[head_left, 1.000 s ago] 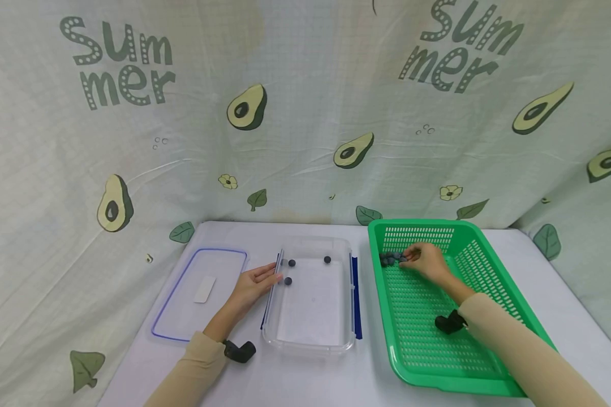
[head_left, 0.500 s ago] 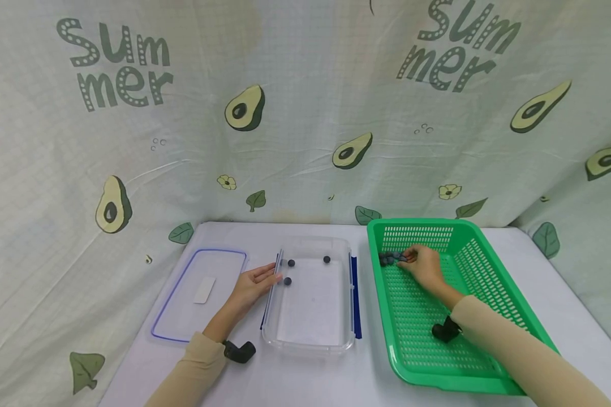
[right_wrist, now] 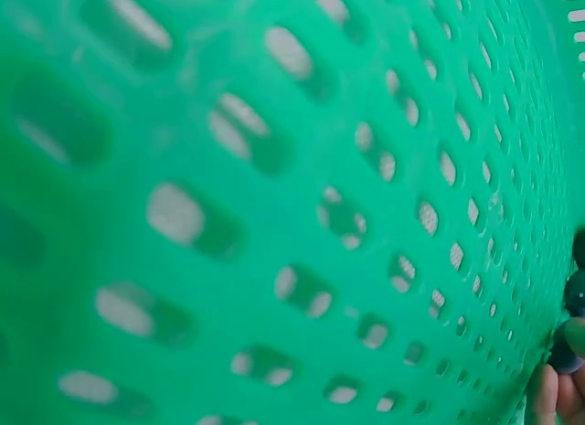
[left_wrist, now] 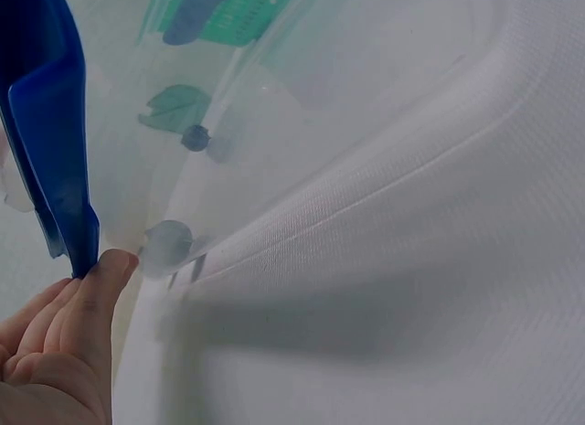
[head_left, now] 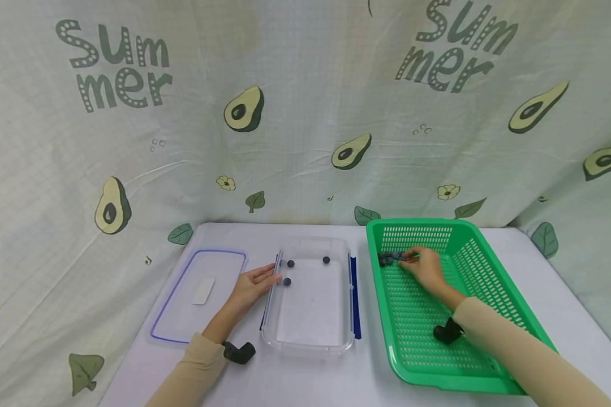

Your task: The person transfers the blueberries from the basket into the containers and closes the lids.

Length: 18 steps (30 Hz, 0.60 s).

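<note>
In the head view a clear plastic container [head_left: 313, 305] holds 3 dark blueberries [head_left: 326, 260]. My left hand [head_left: 253, 284] grips its left side, thumb over the rim and fingers outside, beside a blue latch [left_wrist: 57, 123] in the left wrist view. To the right, inside a green basket [head_left: 387, 316], my right hand [head_left: 425, 268] pinches a blueberry [right_wrist: 565, 352] at the edge of a small cluster of blueberries [head_left: 388, 259]. The fingers partly hide that blueberry, and the right wrist view shows only fingertips at its lower right edge.
A clear lid [head_left: 175, 308] with a blue edge lies left of the container, with a white rectangle [head_left: 203, 291] on it. Another blue latch [head_left: 355, 299] hangs at the container's right side. A printed cloth [head_left: 295, 113] hangs behind the white table [head_left: 331, 381].
My right hand has shifted very slightly among the blueberries, its forearm a little to the left. The left hand stays on the container, and the 3 blueberries inside have not moved.
</note>
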Tool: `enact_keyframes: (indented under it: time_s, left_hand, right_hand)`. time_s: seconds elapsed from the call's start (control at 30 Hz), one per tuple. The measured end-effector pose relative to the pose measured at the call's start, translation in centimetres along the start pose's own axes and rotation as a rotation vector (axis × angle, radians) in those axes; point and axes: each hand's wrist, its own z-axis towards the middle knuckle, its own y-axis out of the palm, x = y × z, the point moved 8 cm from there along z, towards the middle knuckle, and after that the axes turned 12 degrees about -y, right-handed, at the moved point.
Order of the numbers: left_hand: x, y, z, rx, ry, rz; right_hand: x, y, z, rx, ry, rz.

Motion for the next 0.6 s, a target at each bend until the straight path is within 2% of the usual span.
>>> enact_keyframes:
  time_s: [0.2, 0.6]
  left_hand:
    - [0.0, 0.0, 0.0, 0.007, -0.013, -0.015]
    - [0.0, 0.0, 0.0, 0.018, -0.022, -0.015]
  right_hand:
    - [0.6, -0.2, 0.1, 0.011, 0.023, 0.006]
    - [1.1, -0.7, 0.1, -0.004, 0.164, 0.062]
